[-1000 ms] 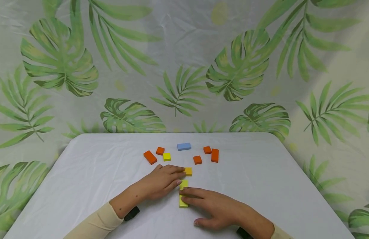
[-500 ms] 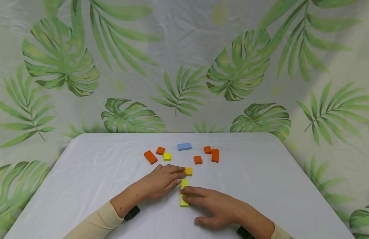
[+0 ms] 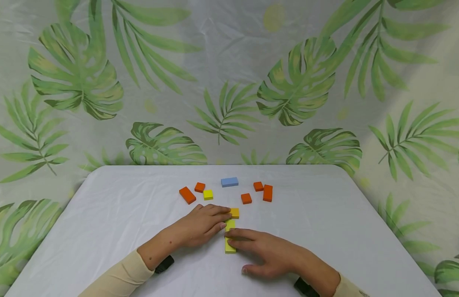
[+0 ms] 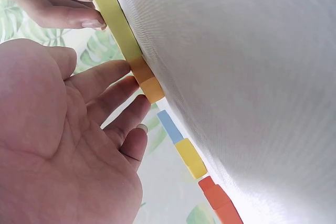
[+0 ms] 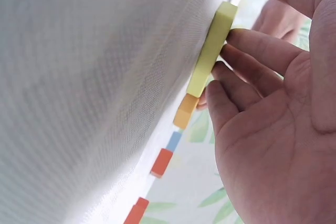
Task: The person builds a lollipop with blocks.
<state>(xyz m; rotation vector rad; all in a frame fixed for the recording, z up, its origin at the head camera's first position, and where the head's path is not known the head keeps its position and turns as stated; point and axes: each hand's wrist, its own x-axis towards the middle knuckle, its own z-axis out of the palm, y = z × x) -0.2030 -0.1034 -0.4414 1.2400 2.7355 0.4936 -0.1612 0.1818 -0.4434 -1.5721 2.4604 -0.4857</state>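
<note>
In the head view, a long pale yellow block [image 3: 230,249] lies flat at the table's middle, pointing away from me. The fingertips of my right hand [image 3: 268,253] rest on its top, the thumb held apart from it. Just beyond its far end is an orange-yellow block [image 3: 234,213], partly covered by the fingertips of my left hand [image 3: 201,225]. My left thumb lies near the long block's far end. The right wrist view has the long block [image 5: 212,48] close up to the orange-yellow block [image 5: 186,110]; whether they touch is unclear.
Farther back lie a blue block [image 3: 229,182], a small bright yellow block [image 3: 208,194] and a long red-orange block [image 3: 187,195] on the left, with another long red-orange block [image 3: 267,193] on the right. Several small red-orange blocks sit among them. Behind the white-covered table [image 3: 344,231] hangs a leaf-patterned cloth.
The long yellow block has slid away from me, towards the orange-yellow block, with my right hand moving along on it. My left hand has stayed in place.
</note>
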